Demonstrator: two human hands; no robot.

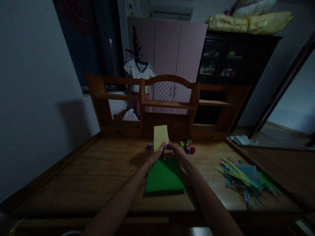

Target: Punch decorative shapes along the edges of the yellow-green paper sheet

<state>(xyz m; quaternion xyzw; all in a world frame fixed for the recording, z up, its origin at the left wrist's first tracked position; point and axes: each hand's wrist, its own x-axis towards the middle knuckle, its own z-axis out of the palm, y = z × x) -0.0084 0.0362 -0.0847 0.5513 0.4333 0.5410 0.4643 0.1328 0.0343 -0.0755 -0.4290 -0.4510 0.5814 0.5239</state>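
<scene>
My left hand point(157, 156) is closed on a pale yellow sheet of paper point(160, 135), held upright with its thumb in front. Small dark marks or holes run along the paper's lower edge. Close beside it my right hand point(178, 152) grips a small purple craft punch point(169, 147) at the paper's right edge; the fingers partly hide it. Below both hands a stack of green foam or paper sheets point(164, 177) lies on the desk. Another purple punch point(149, 146) sits left of the paper. Several red, green and purple punches with eye shapes point(188, 149) cluster right of my right hand.
A pile of cut paper strips and coloured sheets point(242, 177) lies on the desk's right side. The wooden desk point(103, 173) has a shelf unit point(169, 104) along its back. Tiny paper bits lie near the punches. A wall point(31, 98) borders the left.
</scene>
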